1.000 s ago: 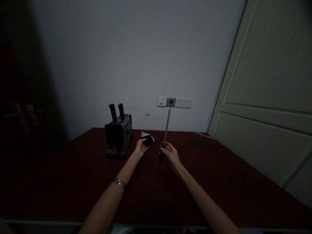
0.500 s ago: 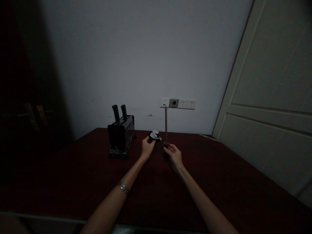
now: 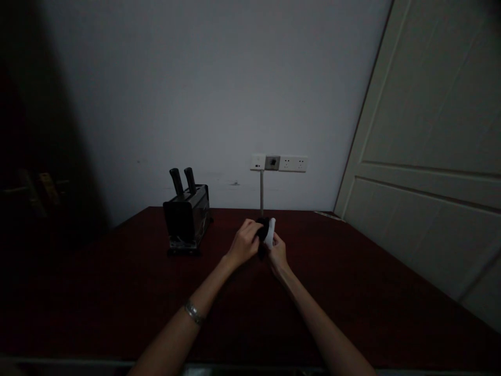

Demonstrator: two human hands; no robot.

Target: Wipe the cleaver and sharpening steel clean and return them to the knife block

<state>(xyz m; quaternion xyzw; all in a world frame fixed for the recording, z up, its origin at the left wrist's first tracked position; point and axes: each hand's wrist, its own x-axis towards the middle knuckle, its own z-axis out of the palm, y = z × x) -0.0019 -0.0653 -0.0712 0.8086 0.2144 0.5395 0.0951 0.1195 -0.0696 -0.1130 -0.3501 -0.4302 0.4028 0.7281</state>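
Your left hand [image 3: 246, 241] grips a folded black-and-white cloth [image 3: 270, 234] at the lower end of a metal rod [image 3: 262, 192]; the rod's long axis runs nearly upright in view, straight ahead of you. Your right hand [image 3: 277, 253] is just beside, holding the rod's dark handle [image 3: 261, 253] below, its fingers partly hidden. Whether the cloth encircles the shaft cannot be told. Shaft: slender, smooth, grey; cloth: soft, matte. Left: boxy knife block [image 3: 179, 221], dark-ended, on the reddish-brown table [image 3: 242, 313].

One rod [image 3: 262, 193], one block [image 3: 179, 224] — two knife handles [image 3: 176, 181]
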